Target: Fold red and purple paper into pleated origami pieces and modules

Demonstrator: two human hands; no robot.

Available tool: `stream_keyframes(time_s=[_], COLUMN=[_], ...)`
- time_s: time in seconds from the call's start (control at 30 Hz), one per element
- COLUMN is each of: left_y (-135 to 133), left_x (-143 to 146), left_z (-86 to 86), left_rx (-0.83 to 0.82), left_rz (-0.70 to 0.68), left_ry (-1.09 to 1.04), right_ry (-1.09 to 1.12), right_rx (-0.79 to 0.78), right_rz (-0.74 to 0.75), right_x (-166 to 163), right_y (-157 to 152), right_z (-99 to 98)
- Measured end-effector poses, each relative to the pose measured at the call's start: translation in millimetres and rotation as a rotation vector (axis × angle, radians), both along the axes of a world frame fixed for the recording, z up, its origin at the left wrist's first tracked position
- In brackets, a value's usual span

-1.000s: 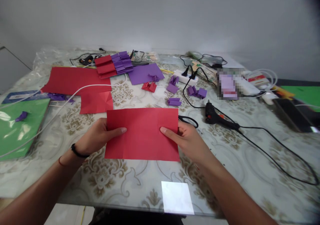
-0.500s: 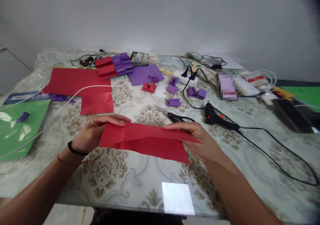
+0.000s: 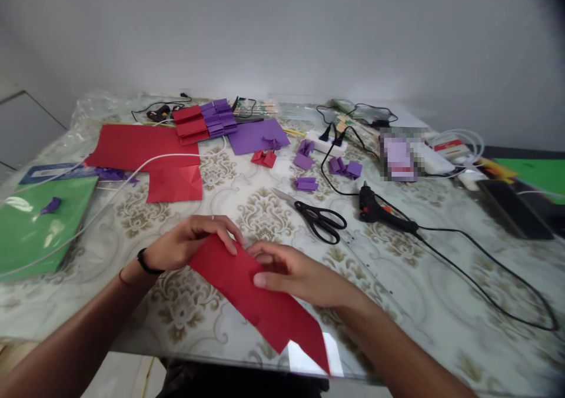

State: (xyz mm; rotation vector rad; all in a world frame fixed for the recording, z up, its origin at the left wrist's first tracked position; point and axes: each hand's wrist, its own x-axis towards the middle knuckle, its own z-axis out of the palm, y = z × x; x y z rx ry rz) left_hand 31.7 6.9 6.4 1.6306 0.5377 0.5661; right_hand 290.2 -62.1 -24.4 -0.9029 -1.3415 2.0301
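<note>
A red sheet of paper point(image 3: 265, 304), folded in half into a long strip, lies slanted on the patterned table point(image 3: 419, 292), its lower end reaching the near edge. My left hand point(image 3: 189, 248) pinches the strip's upper left end with bent fingers. My right hand point(image 3: 286, 271) grips the strip near its middle, thumb on top and fingers curled over the far edge.
Black scissors point(image 3: 315, 215) lie just beyond my hands. A black glue gun point(image 3: 379, 212) with its cable sits to the right. Red sheets point(image 3: 141, 148), purple folded pieces point(image 3: 216, 115), a power strip point(image 3: 326, 142) and a green pad point(image 3: 30, 227) crowd the far and left side.
The flat red sheet was folded in half, then turned slantwise and lowered to the table. Both hands moved closer together along the strip. The scissors behind came into view.
</note>
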Motion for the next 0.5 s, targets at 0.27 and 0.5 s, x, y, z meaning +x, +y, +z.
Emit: stream_keyframes(time_s=[0.27,0.5], left_y=[-18,-36], left_x=[25,43], left_z=[-2.1,-13.6], left_rx=[-0.367,-0.124], left_rz=[0.337,0.296], left_ry=[-0.070,0.194], right_ry=[0.092,0.116], right_rx=[-0.017,0.035], right_rz=[-0.379,-0.524], right_x=[-15,-15], right_y=[-2,-2], right_z=[-10.1,-7.9])
